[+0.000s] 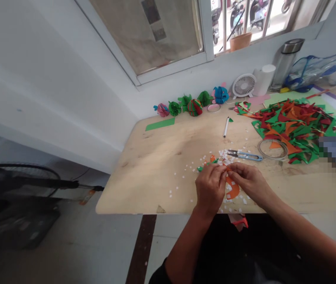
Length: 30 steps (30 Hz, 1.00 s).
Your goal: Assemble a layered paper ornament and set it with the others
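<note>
A blurred, dark fan (23,183) is cut off at the left edge. Low, right of centre, the left hand (211,185) and right hand (249,178) pinch orange paper (226,168), mostly hidden by fingertips; farther right, a ring-shaped tape roll (271,158) and jagged paper scraps (296,124).

Behind the wooden surface (147,169) stands a white wall (182,85) with a barred window (246,19), bright with daylight; below the surface, a dark strip (141,252) crosses the pale floor (97,244).
</note>
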Available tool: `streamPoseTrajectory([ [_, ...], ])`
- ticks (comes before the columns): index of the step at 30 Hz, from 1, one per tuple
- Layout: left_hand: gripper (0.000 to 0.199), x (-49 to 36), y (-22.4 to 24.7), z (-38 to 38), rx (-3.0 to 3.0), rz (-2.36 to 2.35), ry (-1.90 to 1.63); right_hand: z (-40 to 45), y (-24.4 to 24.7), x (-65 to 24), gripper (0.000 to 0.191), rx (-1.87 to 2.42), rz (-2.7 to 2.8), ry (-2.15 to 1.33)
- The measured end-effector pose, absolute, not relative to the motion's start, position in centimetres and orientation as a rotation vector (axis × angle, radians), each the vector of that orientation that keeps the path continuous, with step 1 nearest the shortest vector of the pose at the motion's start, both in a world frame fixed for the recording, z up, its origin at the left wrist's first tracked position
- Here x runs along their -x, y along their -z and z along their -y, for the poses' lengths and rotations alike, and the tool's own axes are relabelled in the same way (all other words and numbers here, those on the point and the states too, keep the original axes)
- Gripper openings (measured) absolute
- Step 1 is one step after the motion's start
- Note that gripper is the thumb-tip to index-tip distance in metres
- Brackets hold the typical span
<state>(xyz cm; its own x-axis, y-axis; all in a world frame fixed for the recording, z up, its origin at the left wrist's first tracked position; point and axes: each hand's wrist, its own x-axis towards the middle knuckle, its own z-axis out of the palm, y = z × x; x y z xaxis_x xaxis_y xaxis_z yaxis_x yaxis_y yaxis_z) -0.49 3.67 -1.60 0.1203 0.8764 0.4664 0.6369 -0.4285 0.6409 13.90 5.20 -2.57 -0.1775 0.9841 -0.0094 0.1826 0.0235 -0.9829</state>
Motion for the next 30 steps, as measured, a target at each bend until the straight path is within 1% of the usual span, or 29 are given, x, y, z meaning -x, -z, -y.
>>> streamPoseTrajectory([
  [4,0.021,0.5,1.4,-3.4,-2.106,-1.484,-1.161,-4.6,2.2,-14.2,0.022,1.326,1.602,-1.086],
  [10,0.016,0.6,0.3,-3.5,-1.731,-1.427,-1.179,-4.0,1.5,-14.3,0.024,1.366,1.72,-0.935],
  [14,0.015,0.8,-0.2,-3.9,-1.577,-1.407,-1.107,-3.9,1.4,-14.4,0.025,1.359,1.737,-0.922],
  [21,0.018,0.8,-0.2,-4.0,-1.756,-1.37,-1.104,-4.0,1.2,-14.5,0.024,1.355,1.72,-0.955],
  [30,0.018,0.5,0.1,-3.9,-1.651,-1.4,-1.085,-3.9,1.2,-14.6,0.024,1.347,1.728,-0.937],
])
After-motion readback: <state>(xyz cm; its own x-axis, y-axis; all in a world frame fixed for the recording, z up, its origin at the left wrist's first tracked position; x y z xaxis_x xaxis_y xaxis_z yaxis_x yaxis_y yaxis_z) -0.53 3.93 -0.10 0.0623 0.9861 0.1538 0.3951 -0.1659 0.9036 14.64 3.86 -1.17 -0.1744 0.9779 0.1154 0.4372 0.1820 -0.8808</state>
